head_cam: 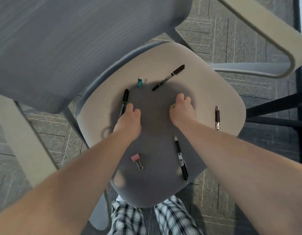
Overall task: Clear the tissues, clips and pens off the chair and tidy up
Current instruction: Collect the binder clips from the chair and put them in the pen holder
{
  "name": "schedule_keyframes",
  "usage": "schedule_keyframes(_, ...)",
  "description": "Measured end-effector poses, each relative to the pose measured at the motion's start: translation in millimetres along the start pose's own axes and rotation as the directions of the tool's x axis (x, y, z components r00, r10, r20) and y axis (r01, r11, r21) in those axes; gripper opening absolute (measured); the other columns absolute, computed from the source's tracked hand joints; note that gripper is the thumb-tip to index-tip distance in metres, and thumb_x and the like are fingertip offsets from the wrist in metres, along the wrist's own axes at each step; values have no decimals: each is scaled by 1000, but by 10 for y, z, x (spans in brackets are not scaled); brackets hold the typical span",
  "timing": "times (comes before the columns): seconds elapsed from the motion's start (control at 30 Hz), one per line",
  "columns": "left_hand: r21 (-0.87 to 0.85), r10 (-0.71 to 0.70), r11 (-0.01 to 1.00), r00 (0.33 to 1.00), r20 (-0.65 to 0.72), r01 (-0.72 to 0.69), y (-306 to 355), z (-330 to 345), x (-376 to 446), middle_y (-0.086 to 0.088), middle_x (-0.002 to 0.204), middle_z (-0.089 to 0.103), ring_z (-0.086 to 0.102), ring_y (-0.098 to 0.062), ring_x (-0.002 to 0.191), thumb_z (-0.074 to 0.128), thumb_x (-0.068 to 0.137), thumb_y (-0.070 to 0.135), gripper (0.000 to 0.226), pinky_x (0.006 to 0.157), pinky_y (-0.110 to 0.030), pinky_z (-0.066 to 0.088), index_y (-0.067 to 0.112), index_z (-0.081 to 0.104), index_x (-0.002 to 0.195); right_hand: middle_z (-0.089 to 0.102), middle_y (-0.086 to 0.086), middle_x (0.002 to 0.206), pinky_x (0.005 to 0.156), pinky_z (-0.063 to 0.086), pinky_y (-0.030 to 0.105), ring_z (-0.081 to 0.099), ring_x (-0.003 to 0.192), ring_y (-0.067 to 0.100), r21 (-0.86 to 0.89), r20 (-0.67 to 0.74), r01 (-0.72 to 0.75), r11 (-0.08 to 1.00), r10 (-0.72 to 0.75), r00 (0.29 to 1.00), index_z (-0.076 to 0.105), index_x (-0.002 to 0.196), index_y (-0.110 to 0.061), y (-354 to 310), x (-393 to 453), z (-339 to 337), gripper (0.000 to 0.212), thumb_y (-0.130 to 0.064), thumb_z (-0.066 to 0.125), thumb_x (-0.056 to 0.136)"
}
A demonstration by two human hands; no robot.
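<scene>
- Reaching both hands down onto the chair seat (214, 85); pickup step is running, no tissues showing on the seat.
- Left hand (130, 119) is lying beside the black marker (124, 102), fingers curled; cannot tell whether that grip is closing on anything.
- Right hand (182, 109) is pinching something small and yellowish (173, 105), probably a clip; mostly hidden by fingers.
- Waiting on the seat: teal binder clip (140, 82), second marker (169, 77), pink binder clip (137, 160), gel pen (180, 158), and another pen (217, 117) near the right edge.
- Next move, I'd judge: secure the yellow item, then sweep the left marker.
- No container showing anywhere in frame.
</scene>
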State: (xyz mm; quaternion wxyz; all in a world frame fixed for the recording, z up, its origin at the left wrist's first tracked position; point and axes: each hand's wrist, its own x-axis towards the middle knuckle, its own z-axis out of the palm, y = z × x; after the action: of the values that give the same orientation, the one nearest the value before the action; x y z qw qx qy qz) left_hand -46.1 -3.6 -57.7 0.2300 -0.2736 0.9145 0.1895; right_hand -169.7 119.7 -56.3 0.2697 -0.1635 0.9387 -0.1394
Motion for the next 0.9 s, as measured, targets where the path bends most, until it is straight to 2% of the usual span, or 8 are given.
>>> schedule_keyframes(0.2, -130, -17, 991, 999, 36, 21, -153, -174, -238, -16, 107, 51, 54, -36, 95, 55, 82, 5, 10, 78, -39, 44, 6, 47, 87, 46, 12, 92, 63, 40, 35, 57, 87, 39, 24, 44, 160, 987, -161, 986, 31, 89, -10, -206, -58, -79, 20, -19, 49, 85)
schedule_keyframes(0.3, -140, -18, 990, 999, 39, 23, -198, -246, -342, -13, 94, 54, 56, -34, 93, 61, 83, 13, 15, 72, -34, 40, 10, 47, 80, 53, 15, 101, 68, 46, 36, 57, 93, 38, 69, 63, 231, 970, -236, 970, 44, 106, -7, -410, -56, -125, 25, -18, 50, 84)
schedule_keyframes(0.37, -143, -4, 990, 996, 86, 16, -232, -284, -388, -4, 77, 49, 55, -30, 82, 68, 82, 23, 32, 62, -28, 34, 15, 40, 69, 56, 19, 110, 76, 50, 39, 57, 98, 39, 101, 58, 261, 960, -268, 962, 47, 117, -5, -547, -22, -155, 34, -17, 50, 85)
schedule_keyframes(0.43, -150, 30, 989, 987, 159, -6, -243, -308, -456, 0, 67, 46, 49, -23, 69, 72, 79, 30, 42, 52, -28, 29, 19, 35, 62, 56, 21, 111, 72, 45, 36, 56, 99, 39, 139, 42, 276, 951, -284, 958, 46, 120, -4, -676, 28, -176, 35, -14, 49, 86)
schedule_keyframes(0.5, -149, 99, 987, 971, 216, -67, -248, -287, -512, -3, 72, 50, 47, -23, 69, 75, 76, 31, 39, 55, -28, 32, 15, 40, 70, 56, 22, 111, 67, 39, 33, 56, 98, 38, 149, 44, 296, 944, -305, 951, 42, 125, -5, -792, 81, -195, 39, -11, 48, 87)
schedule_keyframes(0.6, -122, 177, 982, 927, 330, -144, -233, -192, -579, -7, 87, 50, 55, -28, 81, 74, 75, 29, 39, 70, -34, 47, 12, 49, 100, 57, 22, 116, 74, 47, 38, 56, 102, 39, 139, 51, 337, 931, -347, 937, 37, 131, -4, -921, 170, -190, 46, -10, 50, 87)
schedule_keyframes(0.7, -48, 243, 968, 870, 429, -247, -203, -82, -622, -14, 97, 57, 60, -32, 91, 68, 82, 29, 52, 80, -39, 51, 17, 42, 125, 58, 21, 116, 79, 49, 41, 57, 102, 39, 125, 79, 354, 927, -365, 928, 36, 130, -4, -995, 249, -151, 45, -11, 51, 88)
schedule_keyframes(0.9, 88, 246, 927, 769, 589, -364, -164, 92, -658, -16, 109, 57, 60, -35, 99, 73, 77, 15, 61, 82, -41, 48, 18, 37, 126, 58, 22, 112, 71, 39, 33, 57, 103, 38, 75, 103, 378, 923, -384, 918, 31, 133, -4, -994, 375, -43, 50, -11, 52, 88)
